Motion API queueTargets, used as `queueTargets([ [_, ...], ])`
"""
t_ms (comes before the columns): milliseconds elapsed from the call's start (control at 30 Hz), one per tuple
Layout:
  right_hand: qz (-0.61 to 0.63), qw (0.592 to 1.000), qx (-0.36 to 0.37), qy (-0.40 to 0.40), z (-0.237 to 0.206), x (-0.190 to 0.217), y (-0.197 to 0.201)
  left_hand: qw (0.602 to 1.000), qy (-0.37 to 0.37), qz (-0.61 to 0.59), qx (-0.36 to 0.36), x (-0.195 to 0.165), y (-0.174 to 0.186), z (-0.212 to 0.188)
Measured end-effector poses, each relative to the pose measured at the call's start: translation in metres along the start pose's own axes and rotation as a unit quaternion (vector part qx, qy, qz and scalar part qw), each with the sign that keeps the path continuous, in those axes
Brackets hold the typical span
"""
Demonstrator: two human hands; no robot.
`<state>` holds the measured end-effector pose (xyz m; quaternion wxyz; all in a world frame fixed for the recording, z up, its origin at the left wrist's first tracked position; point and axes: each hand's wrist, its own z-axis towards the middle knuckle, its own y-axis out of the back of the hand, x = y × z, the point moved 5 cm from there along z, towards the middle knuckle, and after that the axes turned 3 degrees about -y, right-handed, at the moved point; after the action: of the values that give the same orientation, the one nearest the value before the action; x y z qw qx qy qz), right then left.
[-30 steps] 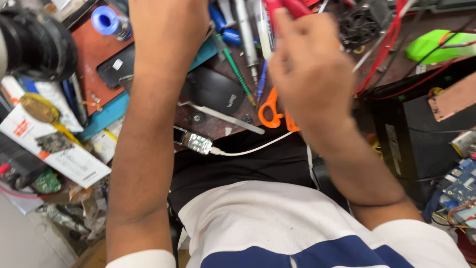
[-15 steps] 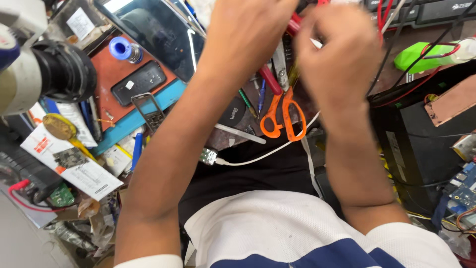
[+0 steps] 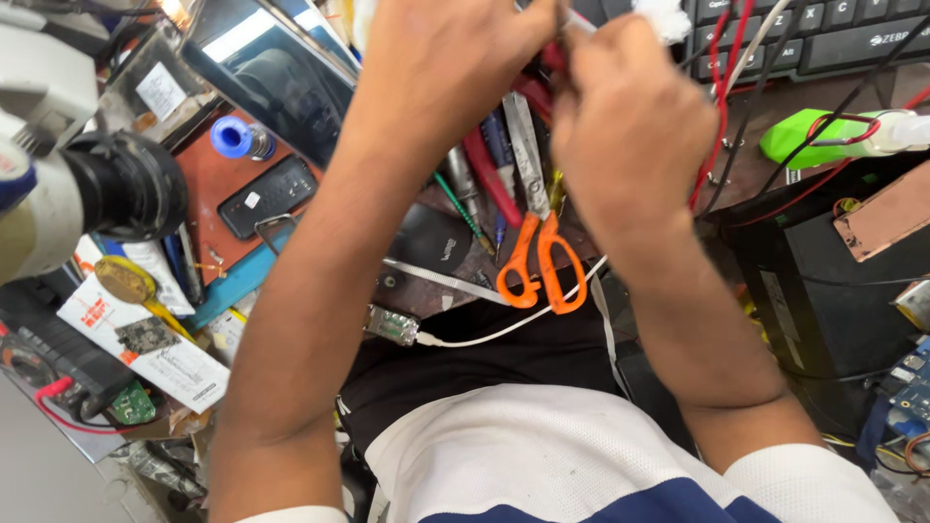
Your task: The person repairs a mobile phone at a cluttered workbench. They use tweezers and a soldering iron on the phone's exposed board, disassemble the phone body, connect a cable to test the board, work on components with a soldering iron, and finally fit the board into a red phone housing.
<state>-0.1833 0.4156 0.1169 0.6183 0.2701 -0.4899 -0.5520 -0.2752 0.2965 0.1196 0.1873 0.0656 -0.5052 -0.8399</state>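
Two hands at the top of the view, close together over a cluttered workbench. Left hand (image 3: 446,73) has fingers curled in, tips meeting the right hand (image 3: 630,126), which is also bunched shut; between them a small red item (image 3: 554,56), pinched, mostly hidden, kind not clear. Which hand bears the grip I cannot tell for certain.

Below the hands, lying on the bench: one pair of scissors with orange handles (image 3: 538,261), blades pointing up toward the hands, not touched. One white cable (image 3: 504,327) runs under the handles to one small metal plug (image 3: 392,324). Several pens and screwdriver-like tools (image 3: 480,184) lie side by side just left of the scissors; exact count unclear, arms cover part.

Left side: one microscope barrel (image 3: 116,184), one blue spool (image 3: 232,138), one black phone (image 3: 266,196) on an orange mat (image 3: 208,189). Upper right: one black keyboard (image 3: 833,34), one green object (image 3: 804,136), several red wires (image 3: 722,107).
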Motion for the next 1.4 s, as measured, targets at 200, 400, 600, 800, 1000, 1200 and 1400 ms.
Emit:
queueTargets([
  [200, 0.037, 0.998, 0.044, 0.007, -0.024, 0.027, -0.011, 0.997, 0.001, 0.048, 0.060, -0.009, 0.017, -0.002],
  [400, 0.059, 0.997, 0.033, 0.037, -0.030, 0.037, 0.008, 0.996, -0.011, 0.082, 0.028, -0.011, 0.014, 0.003],
  [600, 0.045, 0.997, 0.023, 0.065, -0.025, 0.034, 0.025, 0.997, -0.012, 0.074, 0.026, -0.008, 0.006, -0.004],
  [800, 0.060, 0.997, -0.005, 0.056, -0.020, 0.012, 0.038, 0.991, -0.041, 0.125, -0.003, -0.009, 0.000, -0.009],
  [1000, 0.141, 0.990, -0.007, -0.010, -0.033, -0.016, 0.054, 0.991, -0.059, 0.110, -0.038, 0.002, 0.034, -0.012],
  [1200, 0.209, 0.977, -0.015, -0.041, -0.049, -0.037, 0.064, 0.998, 0.058, 0.004, -0.031, 0.008, 0.092, -0.022],
  [1400, 0.151, 0.988, 0.020, -0.019, -0.051, -0.025, 0.057, 0.958, 0.235, -0.163, -0.020, 0.003, 0.095, -0.041],
])
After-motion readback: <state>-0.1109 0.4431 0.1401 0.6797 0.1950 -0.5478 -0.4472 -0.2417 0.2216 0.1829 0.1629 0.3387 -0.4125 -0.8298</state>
